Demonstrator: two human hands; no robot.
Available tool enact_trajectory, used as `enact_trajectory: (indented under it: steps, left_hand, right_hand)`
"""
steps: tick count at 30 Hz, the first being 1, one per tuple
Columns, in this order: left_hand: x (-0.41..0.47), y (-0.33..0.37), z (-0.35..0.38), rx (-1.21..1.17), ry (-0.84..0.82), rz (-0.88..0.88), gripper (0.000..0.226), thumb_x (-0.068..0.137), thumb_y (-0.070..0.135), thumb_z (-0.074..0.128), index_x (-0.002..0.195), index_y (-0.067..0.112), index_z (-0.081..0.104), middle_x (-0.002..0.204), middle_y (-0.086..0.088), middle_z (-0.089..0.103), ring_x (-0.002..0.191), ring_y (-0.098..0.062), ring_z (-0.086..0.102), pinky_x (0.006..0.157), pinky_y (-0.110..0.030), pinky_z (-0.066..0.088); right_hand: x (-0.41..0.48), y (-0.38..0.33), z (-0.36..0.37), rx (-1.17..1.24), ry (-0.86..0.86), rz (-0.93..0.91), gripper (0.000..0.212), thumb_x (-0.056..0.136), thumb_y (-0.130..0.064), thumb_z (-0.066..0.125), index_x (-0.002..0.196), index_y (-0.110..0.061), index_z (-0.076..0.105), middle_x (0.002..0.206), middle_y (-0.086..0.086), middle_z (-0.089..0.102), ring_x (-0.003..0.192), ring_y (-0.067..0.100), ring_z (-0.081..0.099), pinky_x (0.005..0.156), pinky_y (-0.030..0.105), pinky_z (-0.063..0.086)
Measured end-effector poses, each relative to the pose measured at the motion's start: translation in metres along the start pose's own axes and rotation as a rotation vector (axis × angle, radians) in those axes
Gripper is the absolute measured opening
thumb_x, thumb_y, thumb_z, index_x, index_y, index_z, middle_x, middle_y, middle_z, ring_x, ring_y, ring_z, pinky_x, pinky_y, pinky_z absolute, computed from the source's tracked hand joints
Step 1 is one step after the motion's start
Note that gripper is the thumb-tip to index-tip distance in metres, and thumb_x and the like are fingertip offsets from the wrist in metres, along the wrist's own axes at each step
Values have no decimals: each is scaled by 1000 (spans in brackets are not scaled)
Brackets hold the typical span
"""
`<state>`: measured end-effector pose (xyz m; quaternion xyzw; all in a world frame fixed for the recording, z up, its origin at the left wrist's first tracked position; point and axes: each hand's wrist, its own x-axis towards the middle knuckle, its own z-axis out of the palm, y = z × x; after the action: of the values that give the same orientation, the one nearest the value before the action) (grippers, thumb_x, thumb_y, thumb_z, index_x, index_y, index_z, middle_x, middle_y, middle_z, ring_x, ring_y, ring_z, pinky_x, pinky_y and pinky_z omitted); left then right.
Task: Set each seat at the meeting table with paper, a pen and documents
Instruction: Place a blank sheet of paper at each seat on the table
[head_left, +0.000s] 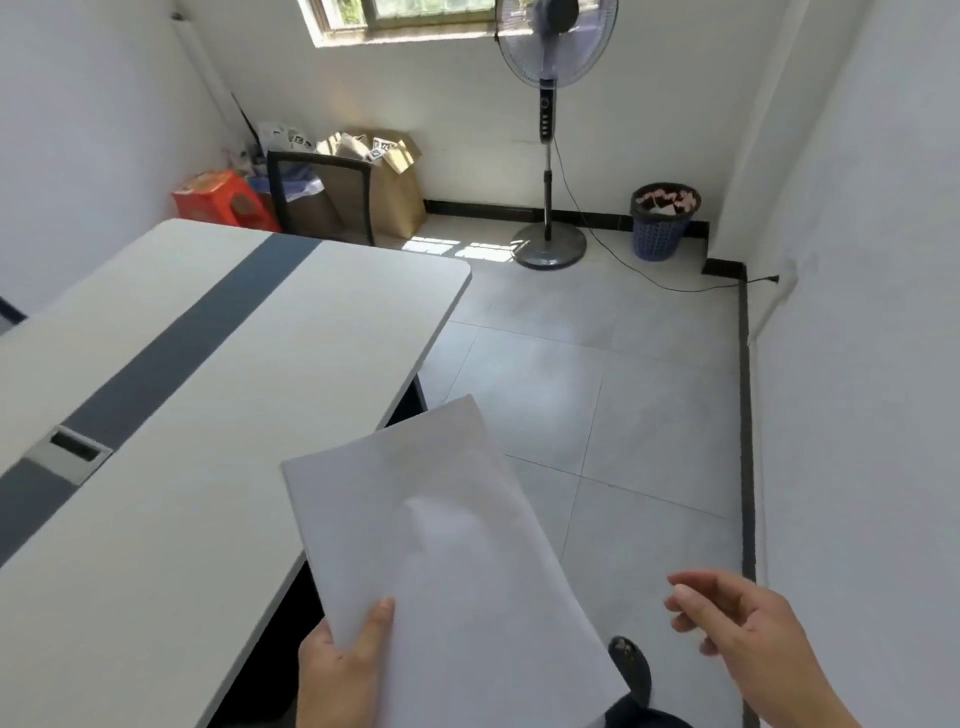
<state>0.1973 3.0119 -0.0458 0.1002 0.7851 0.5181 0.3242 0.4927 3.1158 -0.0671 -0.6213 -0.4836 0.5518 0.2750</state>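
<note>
White walls (467, 104) all round, pale tiled floor (597, 395) at right. Window (405, 15) top centre, sun patch (457, 248) beneath. Pedestal fan (550, 130) upper right, blue wastebasket (662, 221) beside. Cardboard boxes (389, 187), black chair (322, 195), red stool (223, 200) upper left. White worktop (311, 332) with grey stripe at left.

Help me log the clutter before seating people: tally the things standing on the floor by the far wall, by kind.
Standing fan: 1
Blue waste basket: 1
Black chair: 1
Red stool: 1
Cardboard box: 1
Total: 5
</note>
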Motion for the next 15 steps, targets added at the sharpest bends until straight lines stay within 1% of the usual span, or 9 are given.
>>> enact_trajectory:
  steps: [2, 4, 7, 9, 10, 12, 15]
  left_hand:
    - [6, 14, 18, -45, 64, -25, 7, 83, 9, 72, 86, 4, 68, 80, -7, 71, 78, -27, 67, 71, -34, 47]
    - [11, 21, 30, -88, 123, -67, 7, 82, 11, 73, 84, 5, 69, 78, -5, 73, 77, -26, 68, 72, -34, 50]
    - [14, 23, 32, -133, 261, -113, 16, 75, 17, 81, 81, 6, 71, 68, 4, 74, 74, -24, 68, 67, -32, 49]
    - [16, 22, 30, -168, 363, -144, 19, 74, 18, 81, 80, 3, 71, 66, 6, 72, 74, -24, 67, 63, -30, 46]
    - [18, 20, 29, -187, 407, -159, 18, 75, 18, 81, 77, 4, 70, 64, 6, 72, 74, -24, 66, 63, -30, 45]
    - [25, 21, 25, -225, 459, -178, 10, 79, 11, 77, 75, 6, 70, 64, 5, 73, 77, -24, 65, 64, -29, 45]
    - [46, 28, 19, -294, 492, -191, 7, 84, 7, 71, 78, 8, 68, 80, -4, 70, 79, -22, 64, 65, -28, 45]
  right_hand:
    - [44, -26, -4, -46, -83, -43, 12, 87, -4, 66, 86, -15, 72, 74, 4, 76, 63, 16, 70, 57, 32, 51]
    - [85, -50, -5, -95, -168, -85, 11, 87, -6, 65, 87, -15, 72, 73, 2, 76, 62, 12, 70, 56, 28, 51]
    - [135, -82, 7, -148, -279, -132, 10, 88, -6, 65, 88, -14, 72, 72, 2, 76, 61, 11, 69, 53, 24, 52]
    - [161, -94, 22, -171, -336, -139, 11, 87, -3, 65, 87, -11, 72, 71, 4, 76, 59, 10, 69, 48, 19, 50]
    - [172, -99, 31, -180, -366, -138, 11, 87, -3, 65, 87, -11, 72, 72, 6, 76, 59, 10, 68, 48, 19, 50]
    - [189, -107, 54, -198, -428, -138, 11, 87, -3, 65, 87, -12, 72, 74, 8, 75, 60, 12, 69, 51, 24, 50]
    - [203, -121, 96, -219, -518, -159, 11, 87, -3, 65, 87, -12, 73, 73, 5, 75, 61, 12, 68, 57, 31, 48]
